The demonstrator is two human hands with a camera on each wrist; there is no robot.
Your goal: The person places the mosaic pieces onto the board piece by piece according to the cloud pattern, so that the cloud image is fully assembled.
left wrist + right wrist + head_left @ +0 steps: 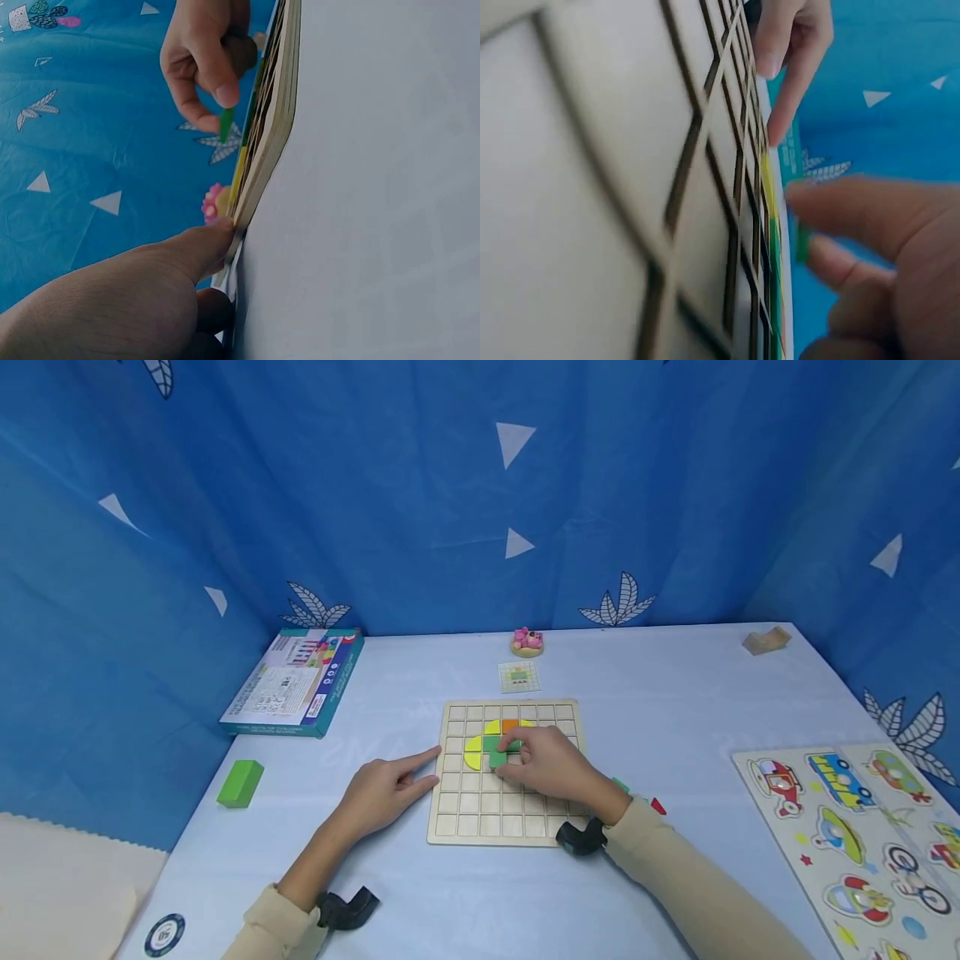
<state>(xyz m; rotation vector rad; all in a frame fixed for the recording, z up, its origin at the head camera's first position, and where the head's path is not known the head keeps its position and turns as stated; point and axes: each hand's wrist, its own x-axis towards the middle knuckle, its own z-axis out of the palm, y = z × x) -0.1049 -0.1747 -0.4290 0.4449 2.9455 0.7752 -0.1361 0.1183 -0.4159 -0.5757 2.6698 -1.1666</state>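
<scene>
right hand (551, 764) hiding green piece (497, 752), board (480, 814)

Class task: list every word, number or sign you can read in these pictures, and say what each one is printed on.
"50": on the round token at the table's near left corner.
Box: print too small to read.
Card behind the grid board: a pattern, no legible text.
Vehicle puzzle: pictures only.

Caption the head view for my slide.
Right hand pinches a green piece on the gridded board; left hand steadies it.
</scene>
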